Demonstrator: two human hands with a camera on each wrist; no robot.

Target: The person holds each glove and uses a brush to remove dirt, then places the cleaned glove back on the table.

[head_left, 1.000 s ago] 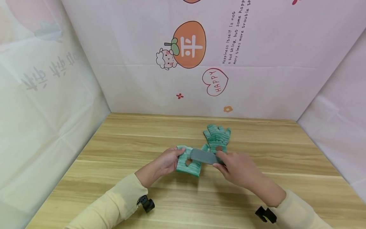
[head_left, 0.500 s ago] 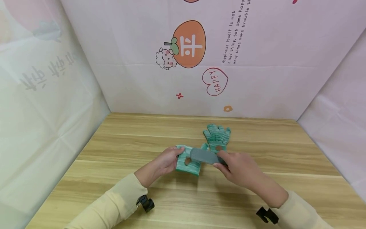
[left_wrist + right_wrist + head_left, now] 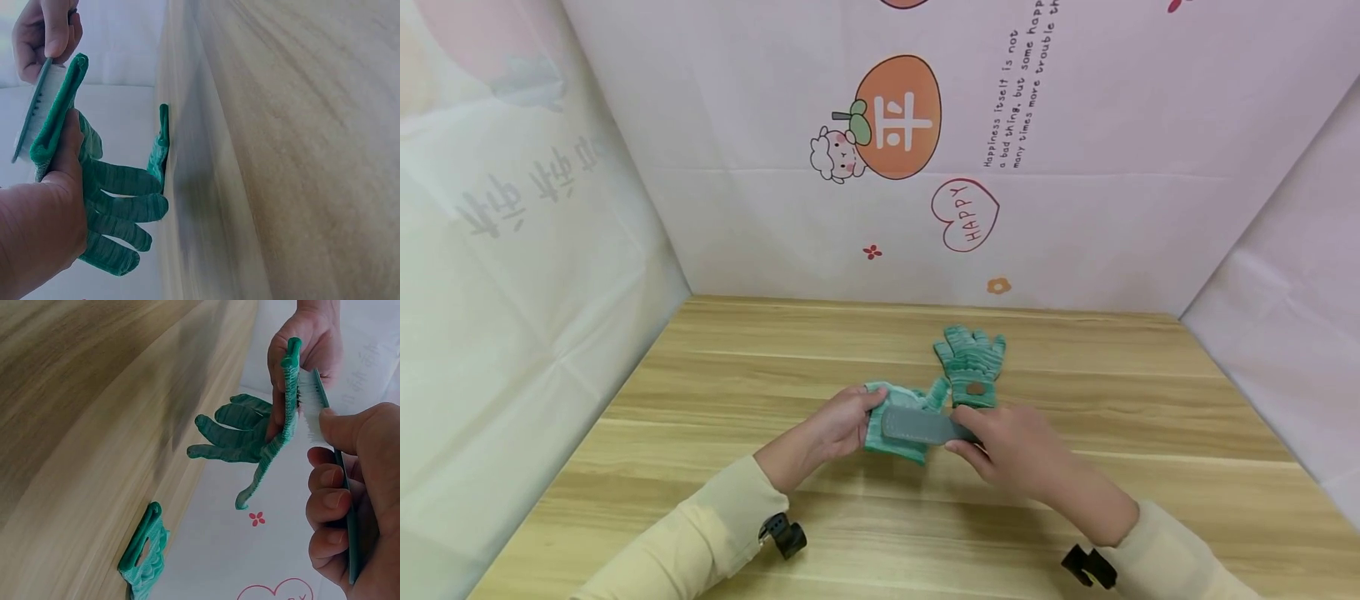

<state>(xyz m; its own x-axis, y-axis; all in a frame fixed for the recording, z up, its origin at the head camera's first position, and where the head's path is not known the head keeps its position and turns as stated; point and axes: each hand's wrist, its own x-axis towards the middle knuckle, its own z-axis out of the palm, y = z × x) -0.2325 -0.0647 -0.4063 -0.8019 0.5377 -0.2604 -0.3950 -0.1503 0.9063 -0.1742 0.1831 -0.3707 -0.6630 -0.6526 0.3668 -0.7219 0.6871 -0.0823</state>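
Observation:
My left hand (image 3: 838, 425) grips a green knitted glove (image 3: 898, 452) above the table, thumb on the cuff's upper side. In the left wrist view, the glove's fingers (image 3: 130, 180) hang loose beyond my hand. My right hand (image 3: 1026, 446) holds a brush (image 3: 921, 426) with a flat grey-green back by its handle. Seen from the right wrist, its white bristles (image 3: 310, 403) press against the glove's cuff. A second green glove (image 3: 973, 362) with a brown patch lies flat on the table behind my right hand.
The wood-grain table (image 3: 760, 358) meets a printed white cloth wall (image 3: 760, 225) at its back edge. More white cloth stands at the left (image 3: 535, 292) and right sides. Both sleeves carry a black wrist camera.
My right hand has moved the brush left and slightly toward me across the cuff. The brush now covers the held glove's brown patch. My left hand stays nearly still.

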